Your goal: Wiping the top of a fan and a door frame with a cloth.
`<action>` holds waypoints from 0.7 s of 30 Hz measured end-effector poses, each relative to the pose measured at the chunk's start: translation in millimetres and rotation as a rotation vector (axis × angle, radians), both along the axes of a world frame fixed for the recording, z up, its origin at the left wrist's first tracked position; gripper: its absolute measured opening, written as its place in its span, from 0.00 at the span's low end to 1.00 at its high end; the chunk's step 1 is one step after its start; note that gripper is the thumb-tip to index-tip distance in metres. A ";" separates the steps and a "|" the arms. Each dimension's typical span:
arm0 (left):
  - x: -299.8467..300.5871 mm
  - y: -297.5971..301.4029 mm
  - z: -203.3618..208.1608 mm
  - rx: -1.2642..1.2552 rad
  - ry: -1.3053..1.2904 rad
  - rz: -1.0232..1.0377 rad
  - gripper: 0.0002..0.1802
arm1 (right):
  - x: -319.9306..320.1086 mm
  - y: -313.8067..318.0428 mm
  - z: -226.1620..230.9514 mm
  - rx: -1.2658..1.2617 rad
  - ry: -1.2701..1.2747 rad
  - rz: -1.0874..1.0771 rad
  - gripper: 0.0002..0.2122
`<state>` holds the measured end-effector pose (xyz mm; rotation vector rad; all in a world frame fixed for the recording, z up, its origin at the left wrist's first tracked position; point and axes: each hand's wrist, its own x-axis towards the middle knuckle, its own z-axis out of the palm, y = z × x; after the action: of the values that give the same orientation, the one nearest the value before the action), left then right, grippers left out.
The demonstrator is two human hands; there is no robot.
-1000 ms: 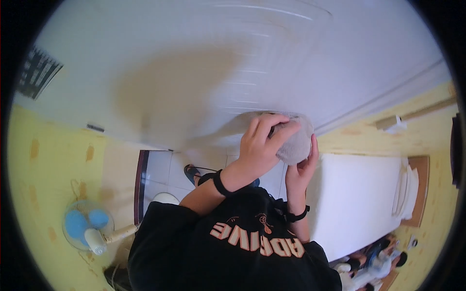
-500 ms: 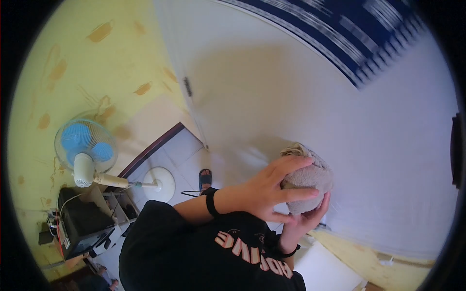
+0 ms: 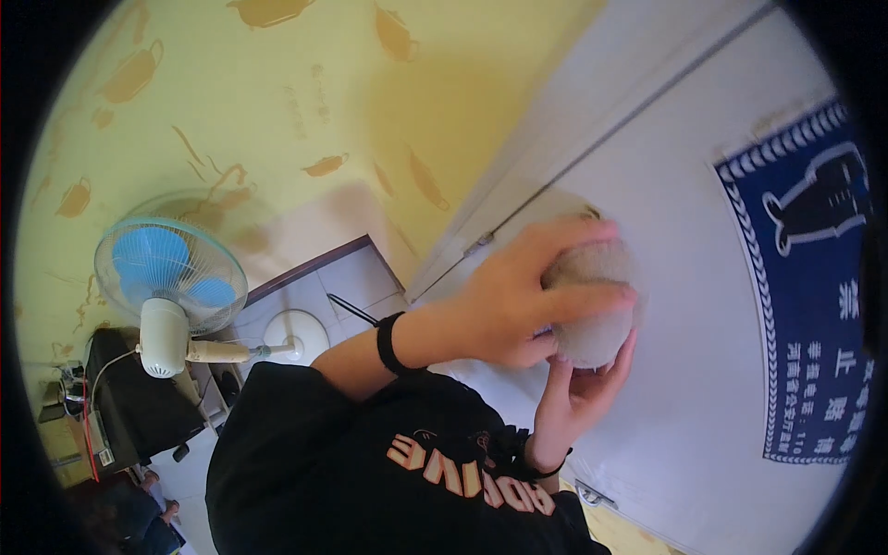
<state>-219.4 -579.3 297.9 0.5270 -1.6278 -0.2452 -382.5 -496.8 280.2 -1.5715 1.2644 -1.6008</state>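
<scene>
A grey-beige cloth (image 3: pixel 596 335), bunched into a rounded bundle, is held between my two hands in front of a white door (image 3: pixel 661 222). My left hand (image 3: pixel 518 294) is closed over its upper and left side, with the fingers spread across it. From below, my right hand (image 3: pixel 581 400) cups the bundle, fingers along its lower right edge. Part of the cloth is hidden behind the fingers, and its far edge is blurred. Both wrists wear dark bands.
A standing fan (image 3: pixel 166 277) with blue blades is at the left, against a yellow patterned wall (image 3: pixel 305 102). Below it stands a black appliance (image 3: pixel 143 398) with cables. A dark blue poster (image 3: pixel 805 305) hangs on the door, near a metal handle (image 3: pixel 595 495). Part of another person (image 3: pixel 153 518) shows at lower left.
The view has swung left, bringing in more yellow wall and the door's edge. My hands and the cloth sit higher in the picture, still together. The slippered foot is out of sight.
</scene>
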 end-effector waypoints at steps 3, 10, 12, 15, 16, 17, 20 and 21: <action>30.2 -22.1 -11.8 0.050 0.151 0.022 0.40 | 29.9 -23.9 18.8 0.103 0.072 0.003 0.37; 61.6 -32.1 -128.8 0.308 0.384 0.125 0.41 | 73.2 -75.7 -6.3 0.079 0.705 0.109 0.36; 62.9 -25.4 -178.6 0.456 0.526 0.094 0.41 | 85.3 -76.6 -17.8 0.116 0.788 0.116 0.37; 56.6 -15.6 -206.3 0.626 0.711 -0.009 0.38 | 96.8 -77.4 -31.0 0.118 0.882 0.095 0.39; 58.5 -14.6 -202.3 0.625 0.709 -0.020 0.38 | 100.2 -78.9 -28.4 0.143 0.894 0.105 0.37; 60.1 -14.6 -197.6 0.662 0.703 -0.015 0.37 | 101.7 -79.3 -26.6 0.166 0.905 0.111 0.35; 55.1 -15.1 -175.6 0.673 0.738 -0.020 0.36 | 95.4 -80.7 -34.1 0.090 0.846 0.098 0.37; 52.2 -15.5 -167.3 0.659 0.789 -0.006 0.37 | 94.7 -82.3 -32.3 0.079 0.842 0.075 0.37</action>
<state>-167.2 -594.8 130.6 0.7915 -0.7516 -0.8903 -287.9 -579.1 247.9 -2.3098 1.6062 -0.8145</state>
